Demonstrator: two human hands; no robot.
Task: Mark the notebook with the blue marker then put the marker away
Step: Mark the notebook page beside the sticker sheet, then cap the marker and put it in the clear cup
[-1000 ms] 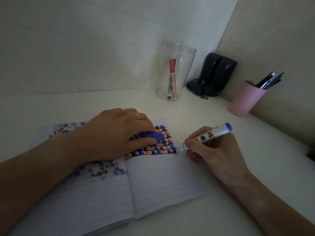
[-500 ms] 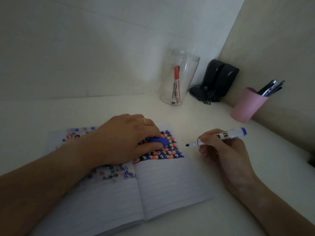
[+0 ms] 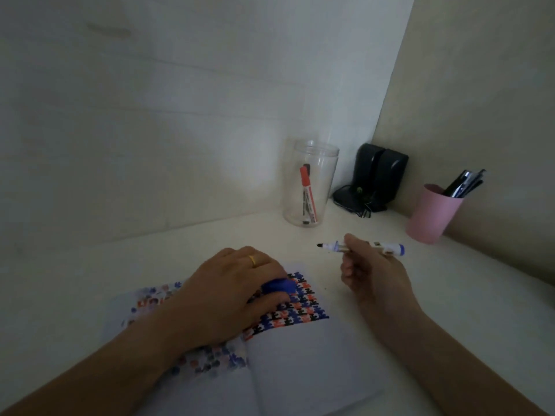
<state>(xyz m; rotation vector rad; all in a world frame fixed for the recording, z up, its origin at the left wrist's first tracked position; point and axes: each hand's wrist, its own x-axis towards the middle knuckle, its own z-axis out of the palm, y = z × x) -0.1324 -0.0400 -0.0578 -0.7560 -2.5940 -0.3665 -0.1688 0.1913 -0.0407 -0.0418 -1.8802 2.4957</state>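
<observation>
**penfan:** Blue plastic is the thing to watch here. The blue marker (image 3: 362, 247) is uncapped and pinched in the right hand (image 3: 372, 277), fingers closed snug around the middle of the barrel. Its long axis runs roughly level, bare tip sticking out past the fingers to the left, blue tail end out to the right.

**deskrat:** And the cap?

**penfan:** The marker cap (image 3: 277, 287) sits under the left hand (image 3: 234, 292), fingertips curled around it while the palm pins down the open notebook (image 3: 300, 349). So the cap lies down and left of the marker tip, with a clear gap between them. Left hand is the nearer one to the cap, obviously. I can't make out any fresh mark on the lined page, it's too dim.

**deskrat:** So capping is next?

**penfan:** My guess, yeah. Either the tip swings down toward the cap or the cap comes up to meet it. After that, the clear plastic jar (image 3: 310, 183) is beyond the right-hand fingers, toward the wall, with a red marker (image 3: 307, 193) leaning inside. Looks like the likely home. The pink cup (image 3: 432, 213) of pens is off to the right of the fingers, black speakers (image 3: 375, 175) in the corner.

**deskrat:** Surface?

**penfan:** Plain white desk (image 3: 120, 265), smooth, tucked into a corner between a white wall and a beige one. Low light.
</observation>
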